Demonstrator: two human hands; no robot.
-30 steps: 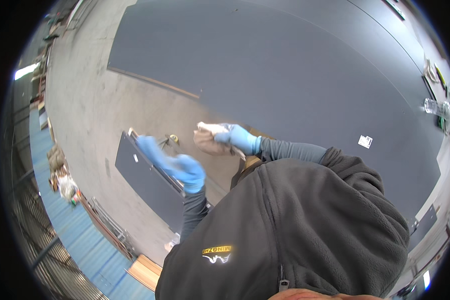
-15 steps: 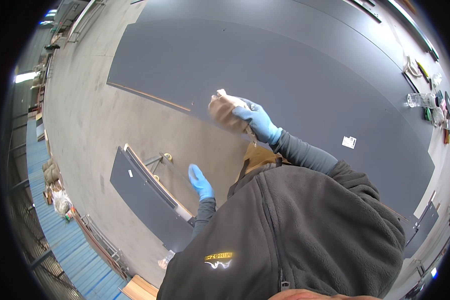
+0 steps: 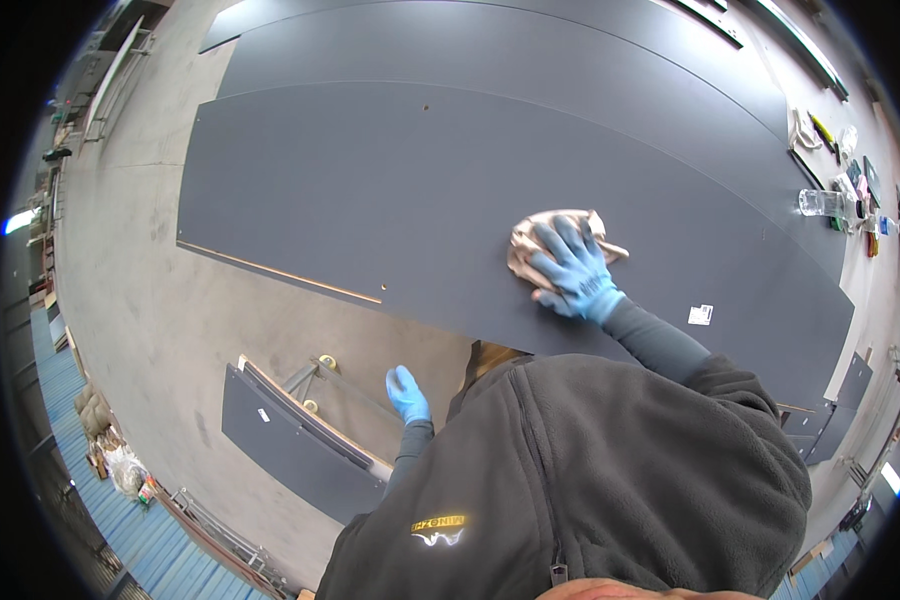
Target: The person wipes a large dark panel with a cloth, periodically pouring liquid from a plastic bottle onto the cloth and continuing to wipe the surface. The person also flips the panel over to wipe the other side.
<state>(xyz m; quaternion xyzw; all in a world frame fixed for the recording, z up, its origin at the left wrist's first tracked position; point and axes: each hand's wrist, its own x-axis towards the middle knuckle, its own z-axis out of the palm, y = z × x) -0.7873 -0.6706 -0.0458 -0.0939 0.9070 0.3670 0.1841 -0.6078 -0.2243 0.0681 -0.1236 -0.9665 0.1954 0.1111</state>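
- The person's dark fleece jacket (image 3: 450, 470) fills the lower middle of the view.
- The left hand (image 3: 408, 396), in a blue glove, hangs beside the jacket above the floor, its fingers held close together and pointing away from the body.
- The right hand (image 3: 572, 272), gloved alike, lies over a beige cloth (image 3: 523, 250), fingers spread across it, pressing it rather than pinching it.
- The cloth is bunched under that palm on the large dark grey panel (image 3: 350, 190), well in from its near edge.
- A white label (image 3: 701, 315) sits on the panel, right of the right wrist.
- Lower left, smaller grey panels (image 3: 280, 440) stand near a metal frame (image 3: 315, 375) with yellowish wheels.
- Far right, a clear container, probably a bottle (image 3: 818, 203), lies or stands among small items too blurred to name.
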